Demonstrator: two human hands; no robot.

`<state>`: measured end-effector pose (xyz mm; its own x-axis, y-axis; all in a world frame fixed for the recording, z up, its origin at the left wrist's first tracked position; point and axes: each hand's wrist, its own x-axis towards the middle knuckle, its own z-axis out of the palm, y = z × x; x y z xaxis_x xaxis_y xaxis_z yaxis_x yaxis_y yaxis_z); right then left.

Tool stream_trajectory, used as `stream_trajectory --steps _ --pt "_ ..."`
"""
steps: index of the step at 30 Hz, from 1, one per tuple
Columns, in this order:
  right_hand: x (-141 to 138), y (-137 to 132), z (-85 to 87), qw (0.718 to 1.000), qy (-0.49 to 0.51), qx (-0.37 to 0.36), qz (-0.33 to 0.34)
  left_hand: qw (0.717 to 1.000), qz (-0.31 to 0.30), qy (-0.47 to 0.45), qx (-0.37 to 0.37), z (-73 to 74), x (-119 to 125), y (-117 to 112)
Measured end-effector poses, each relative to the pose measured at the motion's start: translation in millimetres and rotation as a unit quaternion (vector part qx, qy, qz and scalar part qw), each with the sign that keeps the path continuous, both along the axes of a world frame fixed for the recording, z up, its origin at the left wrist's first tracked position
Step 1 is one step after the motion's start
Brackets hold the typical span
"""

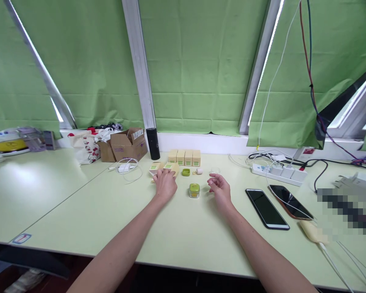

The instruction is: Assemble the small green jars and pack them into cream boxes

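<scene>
My left hand (165, 183) lies palm down on the pale green desk (79, 203), its fingers stretched over two small cream boxes with green labels (156, 167) that lie on their sides. My right hand (219, 188) hovers just right of a small glass jar with a green lid (194, 190), fingers loosely curled and apart, holding nothing. A loose green lid (186, 172) and a small pale round thing (199, 171) sit behind the jar. Several upright cream boxes (184, 157) stand in a row near the window sill.
Two black phones (266, 208) (290, 201) lie to the right, with a white power strip (279, 173) and trailing cables. A black flask (153, 143), a cardboard box (128, 144), a patterned bag (87, 148) and a white charger (124, 167) stand at the back left.
</scene>
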<state>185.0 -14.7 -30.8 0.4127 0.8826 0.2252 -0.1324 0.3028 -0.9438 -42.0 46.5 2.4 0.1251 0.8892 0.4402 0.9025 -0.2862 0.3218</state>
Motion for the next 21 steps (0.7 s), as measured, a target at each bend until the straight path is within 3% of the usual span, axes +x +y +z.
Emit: stream_trajectory --steps 9,16,21 --pt "-6 -6 8.0 0.995 -0.097 0.003 -0.020 0.972 -0.172 -0.062 0.146 5.8 27 -36" --pt "-9 -6 17.7 0.998 -0.007 0.009 0.063 0.937 -0.332 0.017 0.111 -3.0 30 -44" --pt "-9 -6 15.8 0.996 0.030 0.032 0.072 0.923 -0.364 0.058 0.109 -3.1 30 -48"
